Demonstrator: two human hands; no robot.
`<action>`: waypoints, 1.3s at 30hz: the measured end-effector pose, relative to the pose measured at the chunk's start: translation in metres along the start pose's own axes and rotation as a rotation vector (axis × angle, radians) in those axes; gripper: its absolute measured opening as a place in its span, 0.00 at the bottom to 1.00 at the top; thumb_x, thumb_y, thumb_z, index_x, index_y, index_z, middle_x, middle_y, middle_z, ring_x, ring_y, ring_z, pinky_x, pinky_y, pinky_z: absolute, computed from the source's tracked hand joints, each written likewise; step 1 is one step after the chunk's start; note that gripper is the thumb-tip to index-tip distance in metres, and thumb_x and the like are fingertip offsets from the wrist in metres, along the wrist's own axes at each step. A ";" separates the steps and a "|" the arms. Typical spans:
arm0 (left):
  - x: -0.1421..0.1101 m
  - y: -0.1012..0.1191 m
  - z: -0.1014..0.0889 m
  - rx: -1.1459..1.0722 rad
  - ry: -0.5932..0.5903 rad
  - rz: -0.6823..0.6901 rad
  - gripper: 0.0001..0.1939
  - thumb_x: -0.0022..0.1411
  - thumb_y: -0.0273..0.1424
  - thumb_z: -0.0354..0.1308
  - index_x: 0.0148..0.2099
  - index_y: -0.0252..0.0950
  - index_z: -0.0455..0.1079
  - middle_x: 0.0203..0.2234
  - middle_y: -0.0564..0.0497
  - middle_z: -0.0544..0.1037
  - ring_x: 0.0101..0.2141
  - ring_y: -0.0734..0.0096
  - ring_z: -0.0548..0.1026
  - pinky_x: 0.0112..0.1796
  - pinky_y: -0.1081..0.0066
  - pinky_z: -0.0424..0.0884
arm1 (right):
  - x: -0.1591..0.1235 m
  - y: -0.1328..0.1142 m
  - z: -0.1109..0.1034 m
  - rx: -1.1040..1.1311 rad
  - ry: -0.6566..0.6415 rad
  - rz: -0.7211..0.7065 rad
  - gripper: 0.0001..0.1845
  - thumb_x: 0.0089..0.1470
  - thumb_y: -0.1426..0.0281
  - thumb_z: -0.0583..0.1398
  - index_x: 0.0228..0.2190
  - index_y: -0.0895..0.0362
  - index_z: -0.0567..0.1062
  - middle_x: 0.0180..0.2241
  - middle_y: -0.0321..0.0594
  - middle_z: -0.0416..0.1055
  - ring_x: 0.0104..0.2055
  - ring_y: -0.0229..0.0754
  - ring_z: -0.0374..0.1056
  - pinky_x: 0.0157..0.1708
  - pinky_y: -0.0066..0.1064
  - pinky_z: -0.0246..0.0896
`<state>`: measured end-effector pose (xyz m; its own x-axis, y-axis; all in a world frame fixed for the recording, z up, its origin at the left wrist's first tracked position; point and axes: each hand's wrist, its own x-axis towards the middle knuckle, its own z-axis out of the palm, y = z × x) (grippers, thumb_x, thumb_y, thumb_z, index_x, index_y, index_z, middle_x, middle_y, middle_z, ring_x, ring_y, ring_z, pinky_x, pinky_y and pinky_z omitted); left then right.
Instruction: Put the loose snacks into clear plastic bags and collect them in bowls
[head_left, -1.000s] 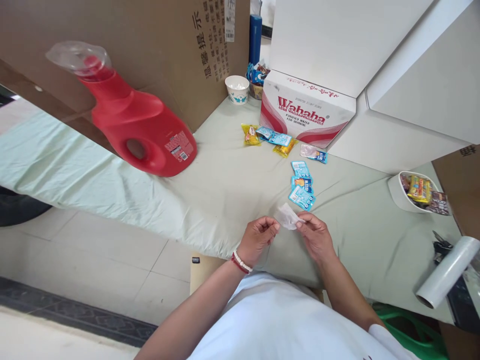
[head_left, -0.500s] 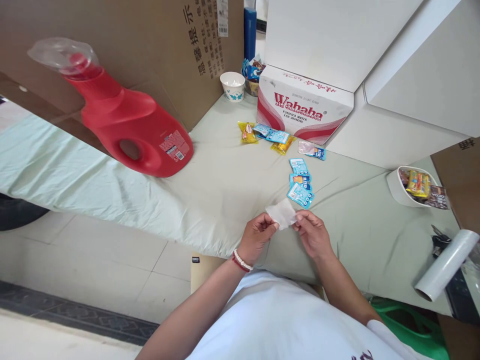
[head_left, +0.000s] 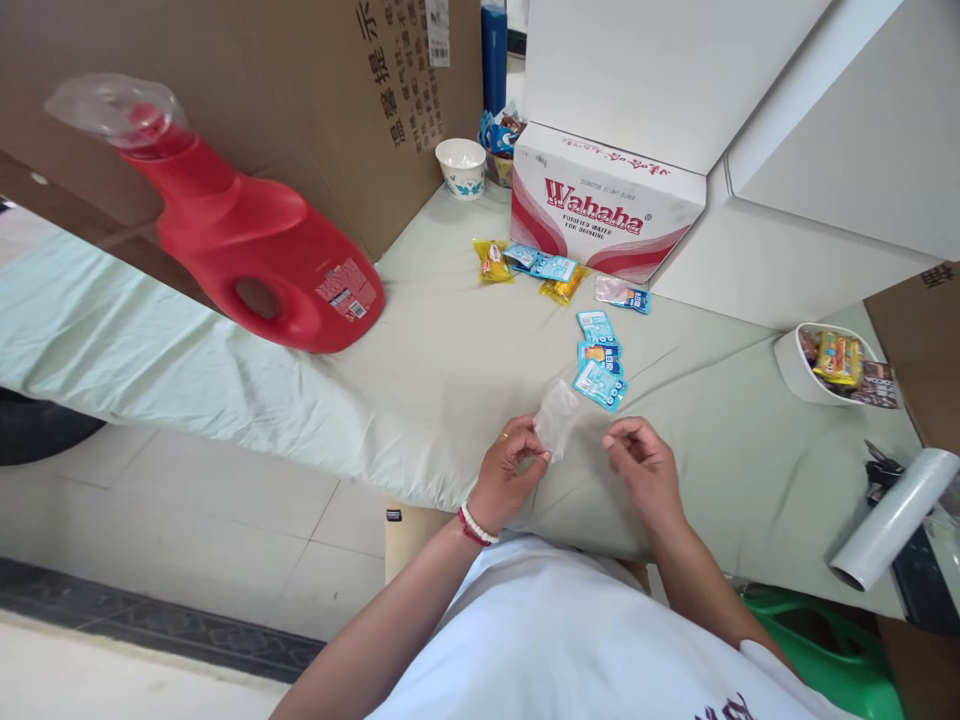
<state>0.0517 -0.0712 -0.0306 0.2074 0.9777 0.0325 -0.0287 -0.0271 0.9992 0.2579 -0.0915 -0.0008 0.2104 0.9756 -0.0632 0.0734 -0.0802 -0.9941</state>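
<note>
Bare hands and a small translucent bag above a cloth-covered counter (head_left: pixel 450 370).

The left hand (head_left: pixel 516 468) grips the bag (head_left: pixel 556 420) between thumb and fingers, nearer the person than the blue packets (head_left: pixel 600 362); the right hand (head_left: pixel 643 465), apart from it, is loosely curled, holding nothing.

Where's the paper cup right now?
Head view, upper middle: the paper cup stands on the green cloth, against the brown cardboard, left of the Wahaha box.

Red jug (head_left: pixel 274 255) L of Wahaha box (head_left: pixel 607 205); jug contents unclear.
</note>
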 end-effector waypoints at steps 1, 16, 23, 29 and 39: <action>0.000 0.001 0.001 0.042 -0.008 0.021 0.06 0.63 0.31 0.61 0.32 0.37 0.70 0.47 0.43 0.72 0.48 0.63 0.73 0.48 0.64 0.72 | -0.003 -0.005 0.005 -0.034 -0.106 -0.043 0.10 0.58 0.60 0.66 0.32 0.53 0.76 0.28 0.33 0.65 0.28 0.36 0.59 0.27 0.28 0.54; -0.008 0.003 0.009 0.506 -0.033 0.324 0.06 0.63 0.23 0.55 0.35 0.37 0.71 0.48 0.44 0.71 0.45 0.66 0.74 0.44 0.65 0.75 | 0.003 -0.011 0.036 0.184 -0.190 0.187 0.14 0.52 0.57 0.68 0.28 0.54 0.76 0.25 0.32 0.65 0.26 0.35 0.56 0.29 0.29 0.51; -0.003 0.012 0.010 0.177 -0.035 0.062 0.12 0.65 0.42 0.60 0.39 0.38 0.72 0.41 0.45 0.74 0.44 0.63 0.74 0.43 0.64 0.74 | 0.001 -0.009 0.035 0.324 -0.211 0.229 0.14 0.51 0.59 0.70 0.26 0.54 0.75 0.25 0.32 0.64 0.27 0.35 0.58 0.30 0.29 0.53; 0.007 0.009 0.001 -0.253 0.111 -0.280 0.15 0.58 0.43 0.66 0.33 0.37 0.71 0.25 0.55 0.73 0.30 0.72 0.71 0.37 0.70 0.69 | 0.004 -0.010 0.023 0.499 -0.140 0.231 0.13 0.51 0.59 0.72 0.28 0.54 0.78 0.27 0.33 0.66 0.29 0.34 0.59 0.31 0.27 0.58; -0.009 -0.001 -0.040 0.180 0.477 -0.317 0.12 0.51 0.39 0.65 0.34 0.38 0.69 0.32 0.52 0.73 0.32 0.69 0.70 0.31 0.71 0.68 | 0.002 0.019 -0.008 0.581 0.035 0.352 0.16 0.51 0.59 0.73 0.30 0.53 0.74 0.38 0.38 0.76 0.35 0.37 0.68 0.39 0.32 0.70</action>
<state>0.0109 -0.0719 -0.0329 -0.2840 0.9282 -0.2402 0.1375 0.2874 0.9479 0.2670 -0.0929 -0.0194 0.1580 0.9033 -0.3989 -0.5385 -0.2598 -0.8015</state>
